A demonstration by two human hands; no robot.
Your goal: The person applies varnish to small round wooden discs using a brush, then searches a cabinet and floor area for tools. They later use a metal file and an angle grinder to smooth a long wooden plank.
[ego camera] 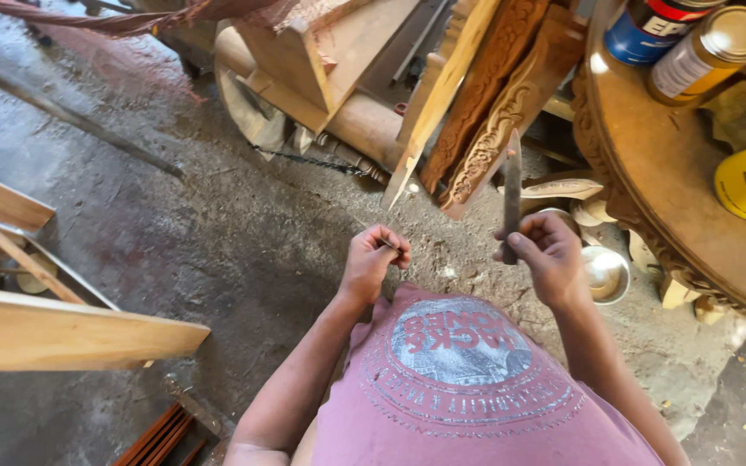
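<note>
My right hand (548, 255) grips a long dark flat metal blade (512, 185) that points upward in front of me. My left hand (375, 256) is closed around a small thin object, pinched at the fingertips; too little of it shows to tell what it is. The two hands are held apart at chest height, above a grey dusty floor (218, 224). My pink printed shirt (468, 380) fills the bottom of the view.
Carved wooden boards (498, 112) and planks lean ahead. A round carved wooden table (658, 164) at right carries several tins (710, 52). A metal bowl (606, 274) lies on the floor under it. Pale wooden frame pieces (62, 332) stand at left.
</note>
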